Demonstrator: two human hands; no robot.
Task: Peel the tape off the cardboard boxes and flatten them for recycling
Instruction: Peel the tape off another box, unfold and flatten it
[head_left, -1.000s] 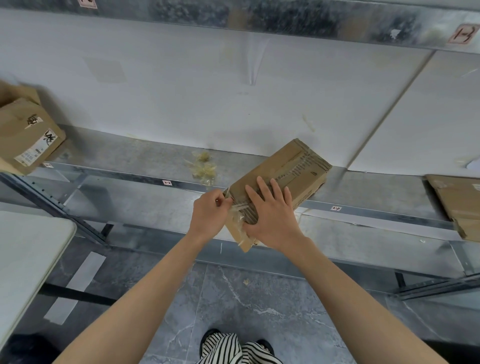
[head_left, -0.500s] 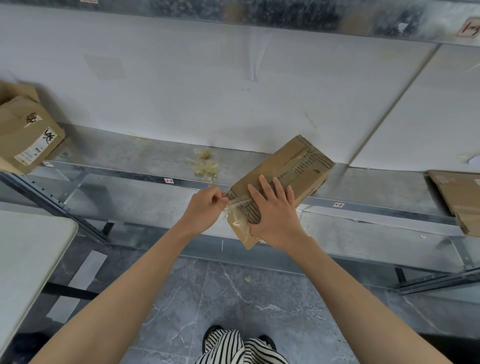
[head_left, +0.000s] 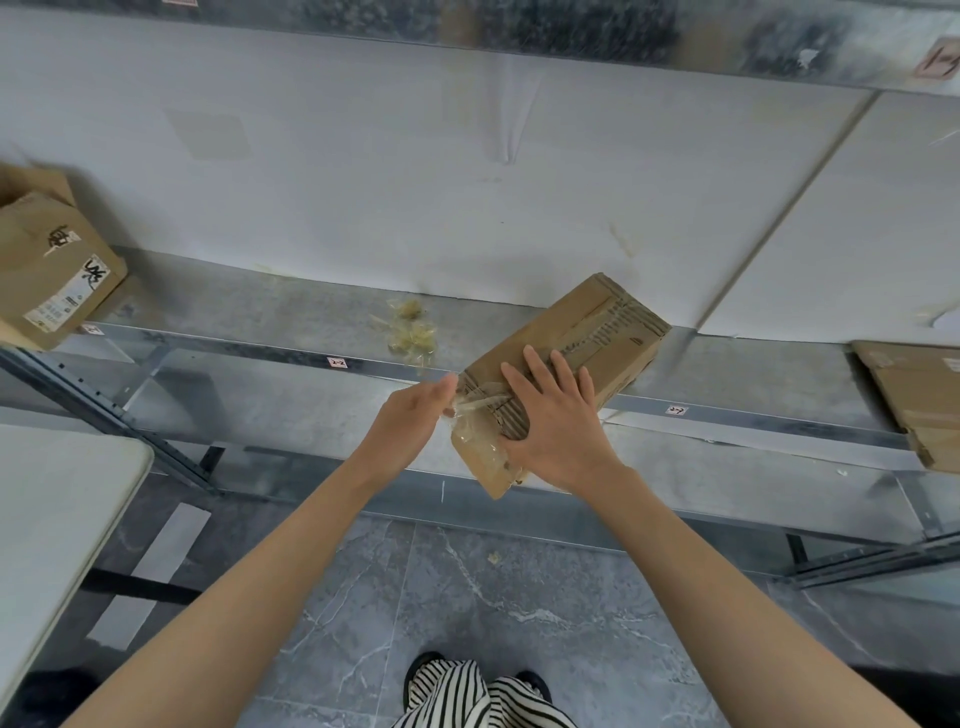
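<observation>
Cardboard box (head_left: 587, 343) tilted against the metal shelf (head_left: 291, 322) edge, pinned by the right hand (head_left: 558, 426) with flat, spread fingers, while the left hand (head_left: 410, 421) pinches clear tape (head_left: 475, 408) lifted from its near end.

Metal shelf (head_left: 244, 306), white table (head_left: 57, 499), tiled floor (head_left: 467, 597)

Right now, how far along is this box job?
Done: a flattened box lies far right on the shelf; tape scraps sit mid-shelf. In hand: the left hand pinches clear tape off the held box, the right hand steadying it. Left: flattening that box, plus the labelled box at far left.
</observation>
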